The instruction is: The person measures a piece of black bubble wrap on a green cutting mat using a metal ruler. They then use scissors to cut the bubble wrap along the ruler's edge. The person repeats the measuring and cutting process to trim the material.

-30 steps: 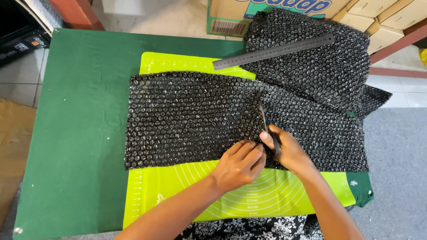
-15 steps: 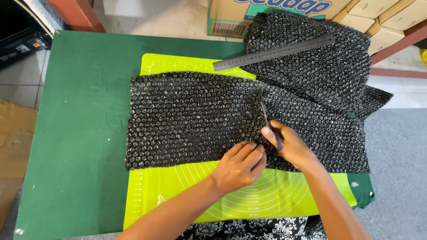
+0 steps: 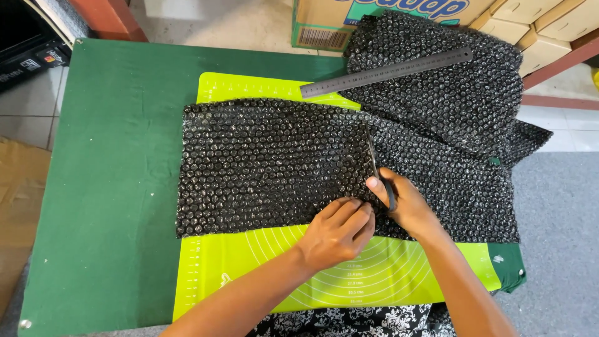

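Observation:
A black bubble-wrap sheet (image 3: 268, 165) lies across a lime-green cutting mat (image 3: 249, 262) on the green table (image 3: 112, 168). My right hand (image 3: 405, 203) grips a pair of scissors (image 3: 376, 168) whose blades point away from me into the sheet, along a cut line near its middle. My left hand (image 3: 337, 234) presses flat on the sheet's near edge, just left of the scissors. More black bubble wrap (image 3: 449, 93) is heaped at the far right.
A long metal ruler (image 3: 387, 72) rests slantwise on the far bubble wrap and mat edge. Cardboard boxes (image 3: 374, 19) stand on the floor beyond the table. A dark device (image 3: 25, 37) sits at the far left. The table's right edge is near my right forearm.
The scissors and my right hand have crept slightly further away from me along the cut. My left hand stays pressed on the sheet.

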